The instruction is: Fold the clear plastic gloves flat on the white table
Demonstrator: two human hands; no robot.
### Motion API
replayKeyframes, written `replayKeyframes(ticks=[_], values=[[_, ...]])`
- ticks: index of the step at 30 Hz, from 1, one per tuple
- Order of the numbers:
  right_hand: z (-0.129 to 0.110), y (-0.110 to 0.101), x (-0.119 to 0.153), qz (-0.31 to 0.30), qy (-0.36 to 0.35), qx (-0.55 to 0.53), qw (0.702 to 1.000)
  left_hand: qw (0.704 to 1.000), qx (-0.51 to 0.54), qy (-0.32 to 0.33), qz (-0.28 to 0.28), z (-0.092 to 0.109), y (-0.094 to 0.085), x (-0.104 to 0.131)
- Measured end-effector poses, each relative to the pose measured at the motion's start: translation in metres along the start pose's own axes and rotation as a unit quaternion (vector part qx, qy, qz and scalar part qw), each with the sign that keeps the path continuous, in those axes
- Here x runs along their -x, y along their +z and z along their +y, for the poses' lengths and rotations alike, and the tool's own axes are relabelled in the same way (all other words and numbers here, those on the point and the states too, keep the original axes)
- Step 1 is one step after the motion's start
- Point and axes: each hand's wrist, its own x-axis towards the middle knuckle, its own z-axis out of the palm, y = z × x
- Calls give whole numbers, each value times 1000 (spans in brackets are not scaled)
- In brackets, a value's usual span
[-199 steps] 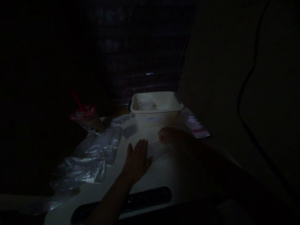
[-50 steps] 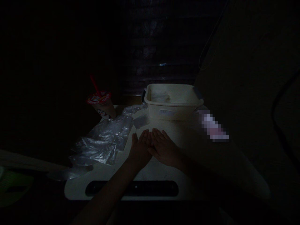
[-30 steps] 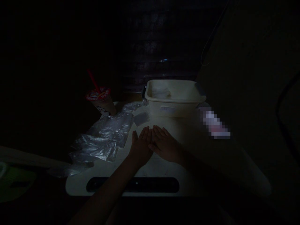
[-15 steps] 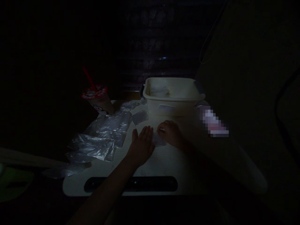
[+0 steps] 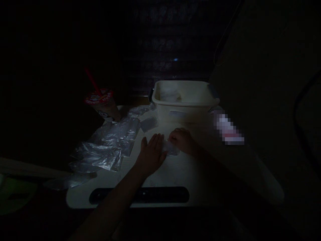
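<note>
In dim light, my left hand (image 5: 151, 154) lies flat on the white table (image 5: 160, 179), its fingers stretched forward. A small clear plastic bag (image 5: 172, 151) lies against its right side. My right hand (image 5: 183, 140) is closed in a pinch at the far edge of this small bag, a short gap from my left fingers. A greyish flat piece (image 5: 148, 124) lies on the table beyond my left hand. To the left is a spread of crinkled clear plastic bags (image 5: 105, 155).
A cream plastic bin (image 5: 185, 104) with whitish contents stands at the back. A drink cup (image 5: 107, 108) with a red straw stands at the back left. A blurred-out item (image 5: 228, 130) lies right of the bin. A dark slot (image 5: 163, 195) runs along the table's front edge.
The whole view has shifted slightly. My right hand stays pinched by the small bag, and a little more of the bag shows between my hands. My left hand remains flat.
</note>
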Motion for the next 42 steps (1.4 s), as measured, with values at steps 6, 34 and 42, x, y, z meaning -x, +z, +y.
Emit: replayKeyframes(ticks=[6,34,42], values=[[-2,-1,-1,39,-28,-206,977,936,318,-111,106,-10,1,-8],[-4,4,-1,26,90,-498,862,718,611,-303,144,-21,6,-14],[-3,7,-1,54,93,-513,852,710,628,-301,109,-14,-3,-12]])
